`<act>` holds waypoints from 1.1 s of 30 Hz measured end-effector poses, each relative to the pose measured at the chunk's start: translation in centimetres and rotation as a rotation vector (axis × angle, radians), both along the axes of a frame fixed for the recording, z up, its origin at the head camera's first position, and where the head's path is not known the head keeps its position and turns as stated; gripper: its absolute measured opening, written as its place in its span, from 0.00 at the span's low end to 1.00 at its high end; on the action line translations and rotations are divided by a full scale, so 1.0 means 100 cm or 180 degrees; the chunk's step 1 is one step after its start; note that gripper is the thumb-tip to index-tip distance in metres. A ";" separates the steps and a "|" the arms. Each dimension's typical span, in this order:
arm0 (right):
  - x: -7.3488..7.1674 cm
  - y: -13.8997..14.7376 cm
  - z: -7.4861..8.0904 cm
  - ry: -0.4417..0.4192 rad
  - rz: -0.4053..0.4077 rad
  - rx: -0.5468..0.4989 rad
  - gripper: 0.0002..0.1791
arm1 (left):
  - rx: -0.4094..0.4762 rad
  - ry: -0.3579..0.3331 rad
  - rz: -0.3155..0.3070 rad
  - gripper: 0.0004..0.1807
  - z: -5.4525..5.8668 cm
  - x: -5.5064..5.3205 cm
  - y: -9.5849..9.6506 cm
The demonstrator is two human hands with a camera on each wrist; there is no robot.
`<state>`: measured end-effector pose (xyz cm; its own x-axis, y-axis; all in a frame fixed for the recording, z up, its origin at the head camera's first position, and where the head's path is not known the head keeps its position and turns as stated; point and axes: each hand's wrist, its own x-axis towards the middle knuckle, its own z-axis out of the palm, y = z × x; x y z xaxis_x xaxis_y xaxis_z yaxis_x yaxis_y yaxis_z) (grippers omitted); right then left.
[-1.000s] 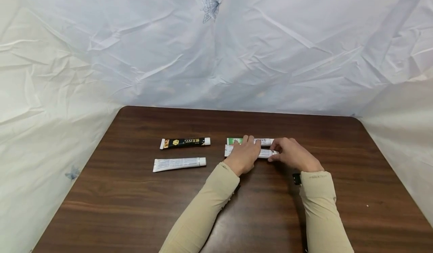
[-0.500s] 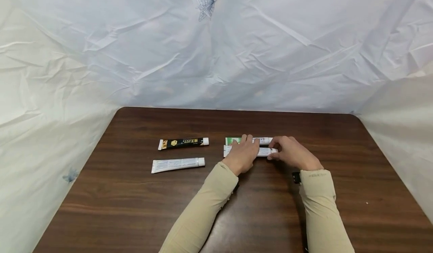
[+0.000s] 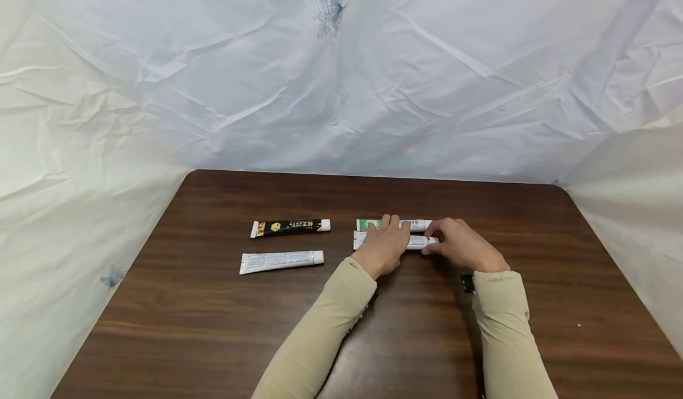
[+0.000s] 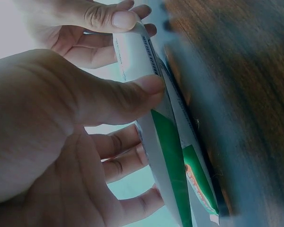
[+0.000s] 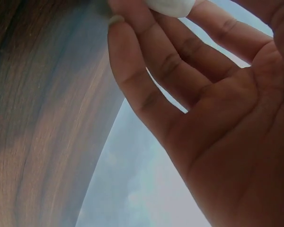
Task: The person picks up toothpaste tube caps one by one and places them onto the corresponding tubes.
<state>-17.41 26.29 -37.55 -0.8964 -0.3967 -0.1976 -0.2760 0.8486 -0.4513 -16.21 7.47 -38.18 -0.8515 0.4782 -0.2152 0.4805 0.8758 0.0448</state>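
A white toothpaste tube lies crosswise under both hands. My left hand grips it along its flat half. In the left wrist view, the thumb presses one face of this white tube, which has a green end, and the fingers lie behind it. My right hand pinches the cap end; part of a white cap shows at the top of the right wrist view. Just behind is a green-and-white toothpaste tube, partly covered by the left fingers.
To the left, a black toothpaste tube with a white cap lies behind another white tube. Everything rests on a dark wood table. White sheeting hangs behind and at both sides.
The head view shifts slightly. Both hands and all the tubes keep their places on the table.
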 end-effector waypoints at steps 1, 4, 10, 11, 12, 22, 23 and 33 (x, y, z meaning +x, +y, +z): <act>0.000 0.000 0.000 0.0007 0.0004 0.0000 0.14 | 0.0007 0.0001 0.0002 0.37 0.000 0.000 -0.001; -0.001 -0.002 0.001 0.0006 0.0005 0.0010 0.15 | 0.0034 0.0026 -0.0003 0.37 0.000 -0.001 -0.002; -0.004 -0.005 0.002 0.0013 0.0017 -0.0027 0.18 | 0.0081 0.0077 0.0022 0.35 0.000 -0.003 -0.005; -0.004 -0.005 0.002 0.0014 0.0013 -0.0041 0.18 | 0.0084 0.0080 0.0026 0.35 0.000 -0.003 -0.005; -0.004 -0.005 0.002 0.0012 0.0005 -0.0053 0.17 | 0.0090 0.0077 0.0032 0.35 0.000 -0.003 -0.006; -0.005 -0.006 0.001 -0.0013 -0.0021 -0.0049 0.13 | 0.0060 0.0048 0.0000 0.36 0.000 -0.003 -0.006; -0.005 -0.005 0.001 -0.0015 -0.0010 -0.0042 0.13 | 0.0048 0.0039 -0.0005 0.36 0.001 -0.003 -0.006; -0.002 -0.003 -0.006 0.0099 0.0085 -0.0029 0.15 | 0.0020 0.0013 -0.0012 0.35 -0.002 -0.002 -0.005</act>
